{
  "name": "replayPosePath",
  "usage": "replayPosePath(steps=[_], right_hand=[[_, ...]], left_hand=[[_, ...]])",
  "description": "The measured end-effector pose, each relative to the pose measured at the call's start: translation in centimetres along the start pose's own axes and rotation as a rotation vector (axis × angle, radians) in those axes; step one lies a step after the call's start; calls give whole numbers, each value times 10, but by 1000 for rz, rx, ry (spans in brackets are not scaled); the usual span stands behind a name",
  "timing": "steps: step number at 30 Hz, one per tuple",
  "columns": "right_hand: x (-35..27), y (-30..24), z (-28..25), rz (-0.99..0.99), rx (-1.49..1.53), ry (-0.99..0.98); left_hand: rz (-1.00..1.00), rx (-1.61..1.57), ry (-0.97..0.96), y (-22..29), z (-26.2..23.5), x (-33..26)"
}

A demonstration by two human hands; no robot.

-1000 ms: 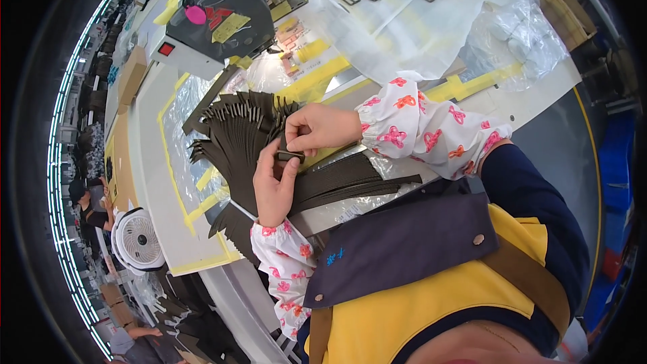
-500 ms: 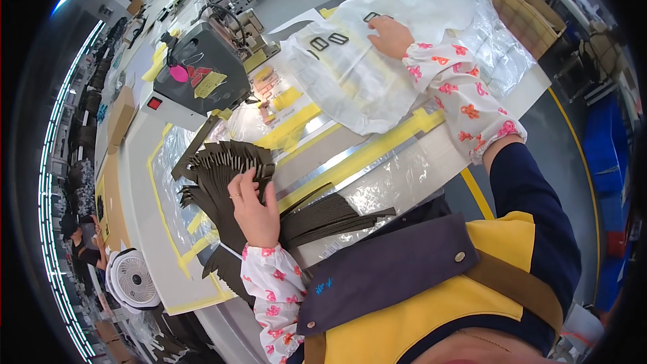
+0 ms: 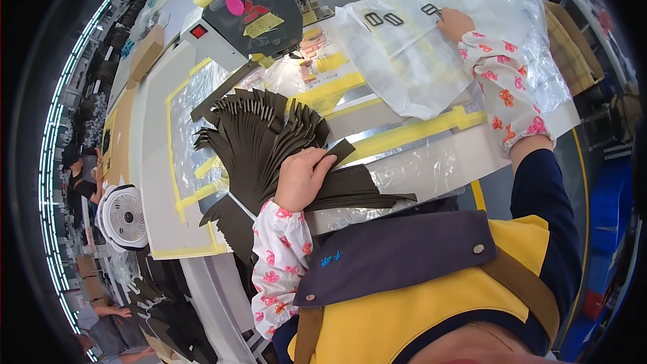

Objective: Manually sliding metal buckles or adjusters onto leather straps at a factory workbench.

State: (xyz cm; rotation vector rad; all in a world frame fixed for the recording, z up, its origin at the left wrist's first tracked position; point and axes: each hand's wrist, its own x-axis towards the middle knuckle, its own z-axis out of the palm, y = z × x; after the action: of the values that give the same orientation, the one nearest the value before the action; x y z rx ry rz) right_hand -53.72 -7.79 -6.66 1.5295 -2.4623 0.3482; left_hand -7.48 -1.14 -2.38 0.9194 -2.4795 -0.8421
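Thumb and fingers of the left hand (image 3: 302, 178) pinch a dark-olive fabric strip (image 3: 344, 152) beside similar fanned strips (image 3: 251, 136); the right hand (image 3: 456, 24), finger grip unclear, is at black rectangular buckles (image 3: 430, 9) on white sheeting (image 3: 408, 71).

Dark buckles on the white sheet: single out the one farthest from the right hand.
The leftmost buckle, on the side toward the grey machine. A second buckle lies just to its right; the rest are close by the right hand.
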Motion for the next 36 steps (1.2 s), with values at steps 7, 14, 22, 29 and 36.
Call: replayPosePath(steps=[7, 14, 22, 29, 36], right_hand=[[-65, -81, -70, -145, 1248, -526], [-133, -171, -108, -330, 1529, -1023], [-166, -209, -97, -361, 1609, -1349], [-174, -223, -77, -230, 1859, -1510], [-183, -244, -63, -260, 1949, -1633]], left_hand=[[-47, -168, 376, -7, -8, -4], [-54, -259, 452, -11, -11, -8], [4, -330, 425, -8, -13, -14], [60, -390, 380, -11, -13, -16], [-22, -477, 519, -9, -7, -18]])
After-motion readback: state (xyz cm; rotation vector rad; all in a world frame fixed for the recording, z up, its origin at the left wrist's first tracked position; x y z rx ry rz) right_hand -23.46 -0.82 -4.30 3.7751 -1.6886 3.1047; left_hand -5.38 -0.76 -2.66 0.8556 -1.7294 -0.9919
